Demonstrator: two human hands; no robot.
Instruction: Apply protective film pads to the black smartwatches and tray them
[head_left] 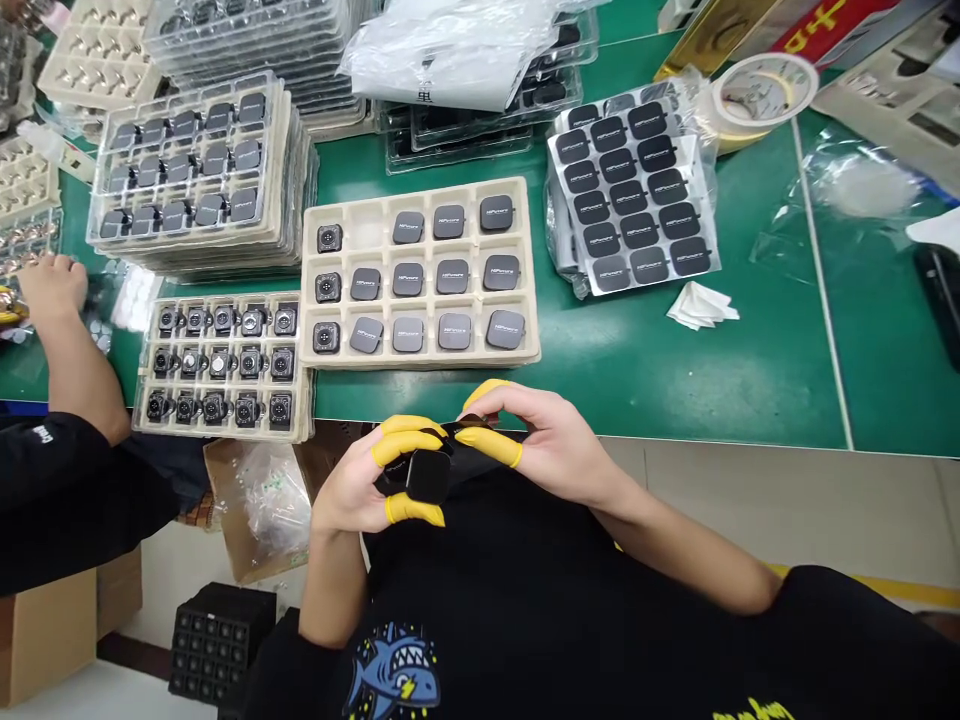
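Yellow finger covers are on several fingers of both hands. My left hand (382,480) grips a black square watch-like piece (429,477) between thumb and fingers, in front of my shirt. Close to its right, my right hand (532,435) pinches a thin dark piece (474,421) by its edge; its exact shape is hard to make out. Beyond the hands lies a cream tray (420,358) holding square pieces with printed dark covers (408,280) and, in the left column, pieces with round backs (328,288). One compartment in its back row holds nothing.
A second tray (225,432) of watch bodies sits to the left, with stacked trays (187,240) behind. Sheets of black stickers (639,230), crumpled white paper (701,306) and tape rolls (765,92) lie to the right. Another person's hand (54,288) is at the far left.
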